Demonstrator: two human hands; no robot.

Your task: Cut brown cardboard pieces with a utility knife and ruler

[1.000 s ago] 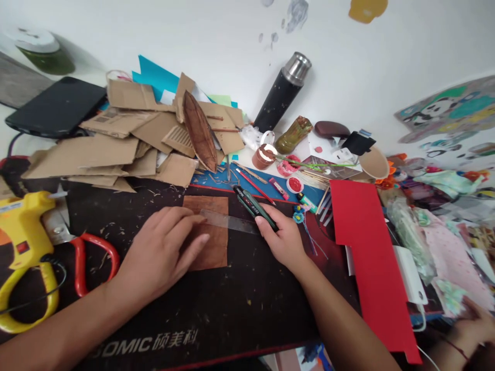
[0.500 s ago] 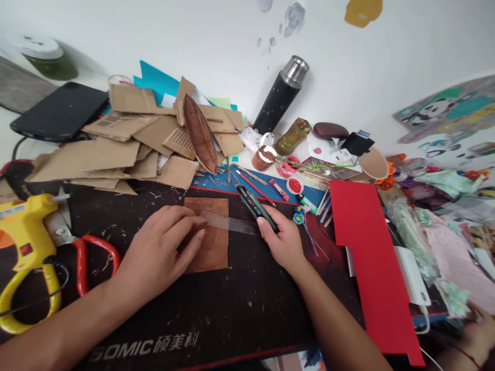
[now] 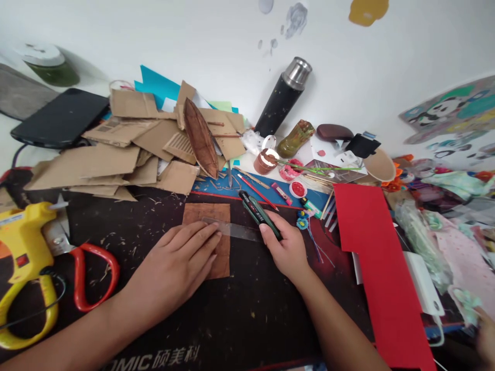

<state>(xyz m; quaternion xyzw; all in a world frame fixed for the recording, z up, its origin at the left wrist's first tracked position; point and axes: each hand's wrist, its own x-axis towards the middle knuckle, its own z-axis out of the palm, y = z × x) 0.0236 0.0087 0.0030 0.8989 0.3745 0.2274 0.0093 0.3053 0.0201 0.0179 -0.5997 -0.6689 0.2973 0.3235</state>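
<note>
My left hand (image 3: 176,263) lies flat, fingers stretched together, on a brown painted piece of cardboard (image 3: 222,257). Its fingertips press on a clear ruler (image 3: 240,231) that crosses the cardboard and runs rightward over the dark mat. In my right hand (image 3: 284,245) is a green utility knife (image 3: 258,212), its front end pointing up and left above the mat. Whether its blade is out, I cannot tell. The ruler's right end reaches my right hand, and whether that hand touches it is unclear.
Scissors with red handles (image 3: 79,283) and a yellow glue gun (image 3: 27,242) lie at left. Behind are stacked cardboard scraps (image 3: 100,159), a brown boat-shaped piece (image 3: 200,136), a black thermos (image 3: 280,100) and paint pots (image 3: 266,162). Red card (image 3: 371,257) lies at right, near another person's hand (image 3: 485,335).
My left hand has flattened and moved slightly right, its fingers now extended along the ruler. My right hand still holds the utility knife. The view has shifted slightly.
</note>
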